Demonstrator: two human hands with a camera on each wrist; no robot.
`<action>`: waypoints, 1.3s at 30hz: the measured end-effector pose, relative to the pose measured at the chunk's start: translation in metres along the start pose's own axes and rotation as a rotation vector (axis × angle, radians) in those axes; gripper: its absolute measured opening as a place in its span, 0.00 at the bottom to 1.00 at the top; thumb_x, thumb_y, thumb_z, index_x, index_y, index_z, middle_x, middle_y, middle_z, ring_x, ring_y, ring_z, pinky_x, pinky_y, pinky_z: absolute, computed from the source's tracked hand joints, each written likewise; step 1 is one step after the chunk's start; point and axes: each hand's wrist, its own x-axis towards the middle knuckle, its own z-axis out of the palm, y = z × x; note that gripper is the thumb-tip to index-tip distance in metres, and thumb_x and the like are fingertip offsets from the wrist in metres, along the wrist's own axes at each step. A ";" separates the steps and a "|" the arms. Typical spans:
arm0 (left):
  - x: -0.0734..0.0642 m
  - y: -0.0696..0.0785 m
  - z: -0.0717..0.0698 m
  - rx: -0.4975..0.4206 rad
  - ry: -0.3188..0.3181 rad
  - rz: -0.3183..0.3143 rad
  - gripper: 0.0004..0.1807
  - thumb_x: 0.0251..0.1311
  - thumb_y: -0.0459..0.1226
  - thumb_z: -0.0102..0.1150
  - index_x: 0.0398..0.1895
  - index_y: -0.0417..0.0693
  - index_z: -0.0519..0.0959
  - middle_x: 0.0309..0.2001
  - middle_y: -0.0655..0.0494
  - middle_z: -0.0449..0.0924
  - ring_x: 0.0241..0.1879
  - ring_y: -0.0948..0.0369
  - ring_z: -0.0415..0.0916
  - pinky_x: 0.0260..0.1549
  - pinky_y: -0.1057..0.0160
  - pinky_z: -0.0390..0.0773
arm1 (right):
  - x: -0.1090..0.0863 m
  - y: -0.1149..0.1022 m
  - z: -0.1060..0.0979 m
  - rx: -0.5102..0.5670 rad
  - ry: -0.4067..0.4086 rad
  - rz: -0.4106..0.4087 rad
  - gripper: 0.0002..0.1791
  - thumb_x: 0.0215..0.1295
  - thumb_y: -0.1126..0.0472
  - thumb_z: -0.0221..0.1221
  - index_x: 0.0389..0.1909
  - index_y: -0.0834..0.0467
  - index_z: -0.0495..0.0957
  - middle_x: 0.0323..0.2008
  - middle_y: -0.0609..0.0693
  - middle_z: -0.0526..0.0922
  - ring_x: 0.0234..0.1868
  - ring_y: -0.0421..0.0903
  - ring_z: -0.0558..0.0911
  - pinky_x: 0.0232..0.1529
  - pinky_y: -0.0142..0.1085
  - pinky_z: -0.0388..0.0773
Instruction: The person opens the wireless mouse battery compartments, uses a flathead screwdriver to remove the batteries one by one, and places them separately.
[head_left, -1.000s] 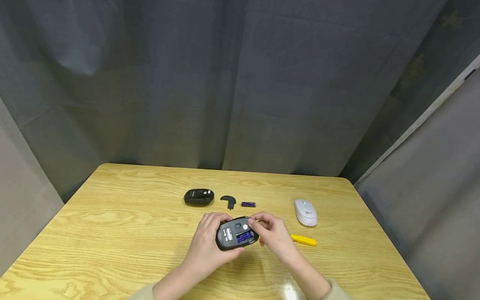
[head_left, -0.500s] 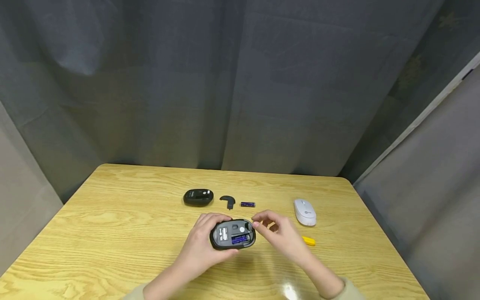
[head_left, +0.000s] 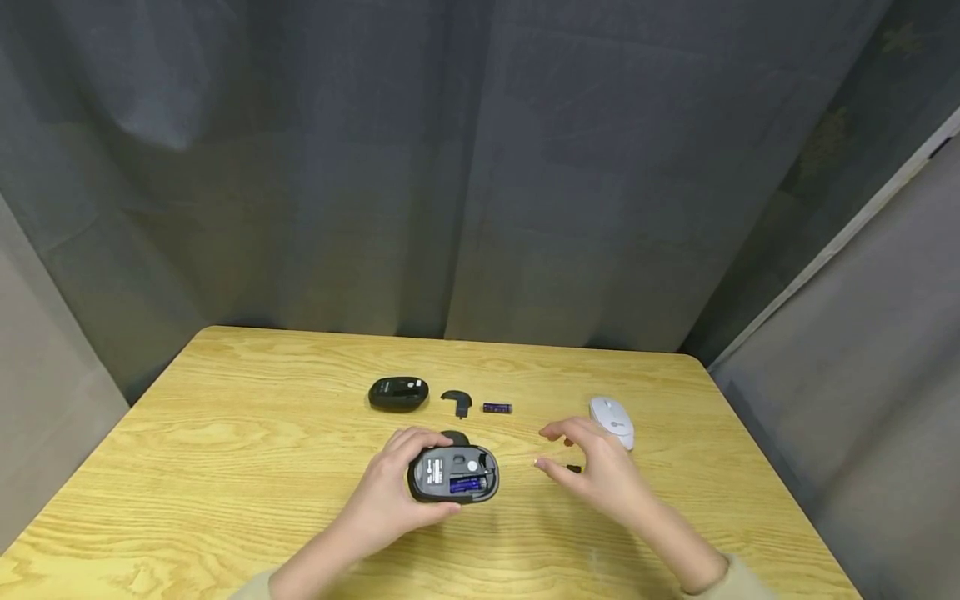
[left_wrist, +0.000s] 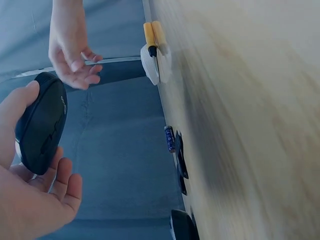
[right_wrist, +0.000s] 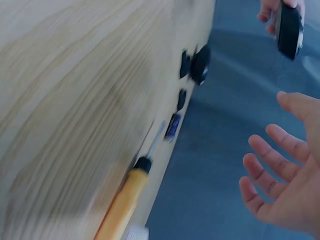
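Note:
My left hand (head_left: 386,492) grips a black computer mouse (head_left: 453,475) by its sides, underside facing up. Its battery bay lies uncovered, with a blue-purple battery (head_left: 467,485) inside. In the left wrist view the mouse's dark top shell (left_wrist: 45,125) faces the camera, between thumb and fingers. To the right, my right hand (head_left: 607,475) hovers over the table with fingers apart and nothing in them. Below it lies a screwdriver (head_left: 573,468), mostly hidden in the head view; the right wrist view shows its yellow handle (right_wrist: 122,202) and thin shaft.
On the wooden table (head_left: 225,467), a second black mouse (head_left: 398,394) lies underside up. Beside it are a black battery cover (head_left: 458,402) and a loose battery (head_left: 497,408). Another dark piece (head_left: 455,437) shows behind the held mouse. A white mouse (head_left: 611,421) sits behind my right hand.
My right hand has left the mouse's edge and moved right, its fingers spreading above the screwdriver. My left hand has shifted the mouse slightly left, bringing a dark piece behind it into view.

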 end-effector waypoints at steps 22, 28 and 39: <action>-0.006 -0.013 -0.008 -0.064 -0.019 -0.041 0.39 0.27 0.41 0.81 0.51 0.66 0.74 0.49 0.74 0.71 0.51 0.66 0.72 0.55 0.54 0.71 | -0.026 0.065 0.012 -0.295 -0.159 -0.009 0.24 0.41 0.51 0.74 0.41 0.53 0.81 0.38 0.46 0.82 0.37 0.46 0.78 0.36 0.49 0.76; -0.005 -0.013 -0.009 -0.072 -0.005 -0.052 0.39 0.26 0.40 0.81 0.50 0.69 0.74 0.49 0.75 0.71 0.51 0.66 0.72 0.56 0.52 0.70 | -0.026 0.075 0.016 -0.295 -0.218 0.005 0.21 0.42 0.52 0.74 0.38 0.52 0.81 0.32 0.43 0.78 0.33 0.40 0.74 0.29 0.39 0.71; -0.005 -0.014 -0.009 -0.083 -0.018 -0.035 0.39 0.28 0.43 0.81 0.51 0.69 0.73 0.50 0.74 0.71 0.52 0.66 0.71 0.55 0.53 0.71 | -0.023 0.080 0.019 -0.238 -0.311 -0.001 0.14 0.45 0.60 0.71 0.35 0.51 0.80 0.29 0.42 0.75 0.32 0.39 0.71 0.27 0.34 0.69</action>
